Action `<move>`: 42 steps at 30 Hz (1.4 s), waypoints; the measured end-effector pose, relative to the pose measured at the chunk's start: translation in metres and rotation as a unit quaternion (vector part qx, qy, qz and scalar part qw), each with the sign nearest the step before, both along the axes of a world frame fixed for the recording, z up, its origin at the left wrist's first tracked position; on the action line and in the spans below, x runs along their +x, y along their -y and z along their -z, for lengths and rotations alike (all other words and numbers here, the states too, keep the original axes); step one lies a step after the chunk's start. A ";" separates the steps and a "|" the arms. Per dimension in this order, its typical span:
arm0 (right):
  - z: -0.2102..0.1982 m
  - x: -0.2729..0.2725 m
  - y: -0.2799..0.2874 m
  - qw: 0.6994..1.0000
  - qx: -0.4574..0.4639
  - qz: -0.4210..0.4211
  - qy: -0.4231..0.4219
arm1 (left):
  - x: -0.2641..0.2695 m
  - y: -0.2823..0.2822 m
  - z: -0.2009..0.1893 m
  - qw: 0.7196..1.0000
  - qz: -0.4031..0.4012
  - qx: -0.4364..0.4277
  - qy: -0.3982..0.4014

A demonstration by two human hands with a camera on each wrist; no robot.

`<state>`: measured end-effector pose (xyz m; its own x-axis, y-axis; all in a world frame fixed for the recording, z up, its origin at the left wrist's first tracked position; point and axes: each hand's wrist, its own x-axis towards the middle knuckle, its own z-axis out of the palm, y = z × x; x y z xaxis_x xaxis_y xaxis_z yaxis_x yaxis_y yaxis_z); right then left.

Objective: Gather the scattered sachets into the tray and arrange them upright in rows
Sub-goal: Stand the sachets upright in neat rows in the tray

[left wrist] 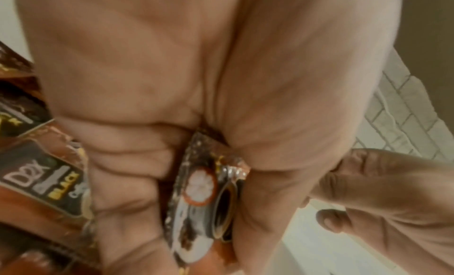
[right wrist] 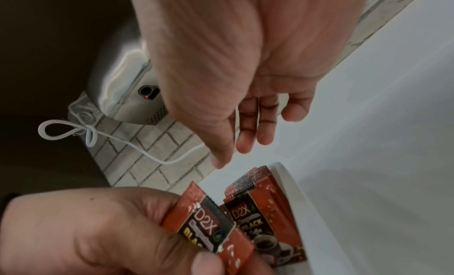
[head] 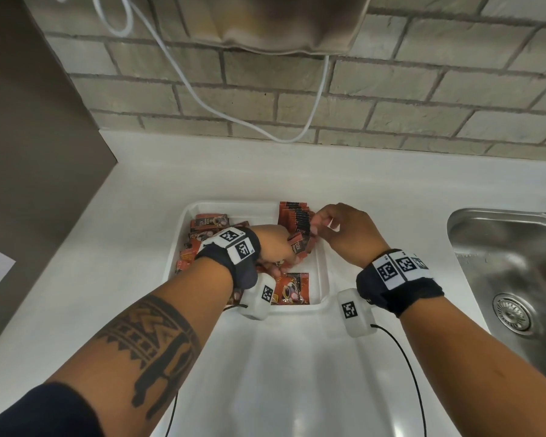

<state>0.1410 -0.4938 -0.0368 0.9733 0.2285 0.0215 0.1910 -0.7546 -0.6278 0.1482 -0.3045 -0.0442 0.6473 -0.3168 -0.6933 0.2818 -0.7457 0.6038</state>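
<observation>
Nearest the head camera are the two forearms, each with a black wrist strap carrying printed markers and a small white camera pod trailing a black cable over the white counter [head: 265,373]. Just beyond them sits the white tray [head: 323,272], with its near right corner beside the right wrist pod. One red-and-black sachet lying flat [head: 292,288] shows face up on the tray's near floor, and a loose pile of sachets [head: 199,234] fills the tray's left side, partly hidden under the left wrist. The left hand [head: 273,244] is over the middle of the tray with its fingers and thumb curled round a held sachet [head: 300,246]; the left wrist view shows that packet pinched edge-on between thumb and fingers, and the right wrist view shows its D2X label sticking out of the grip. The right hand [head: 344,228] hovers at the tray's right side, fingers relaxed and slightly bent, holding nothing, its fingertips [right wrist: 242,147] close to the top of the upright row of sachets [head: 295,216]; whether they touch it I cannot tell. That row stands on edge in the tray's far right corner, against the right wall. To the right of the counter lies a steel sink [head: 511,272]. Farthest off, a white cord [head: 202,102] droops across the grey brick wall [head: 391,99] below a metal wall unit [head: 284,23].
</observation>
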 end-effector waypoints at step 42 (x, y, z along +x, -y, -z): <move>0.008 -0.006 0.006 0.999 -0.040 0.016 -0.025 | -0.003 0.006 0.012 0.992 -0.070 -0.098 -0.045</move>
<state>0.1347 -0.5001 -0.0448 0.9795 0.1969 -0.0437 0.1367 -0.8075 -0.5738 0.1455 -0.3101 -0.0557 0.6323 -0.3633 -0.6843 0.4339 -0.5657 0.7012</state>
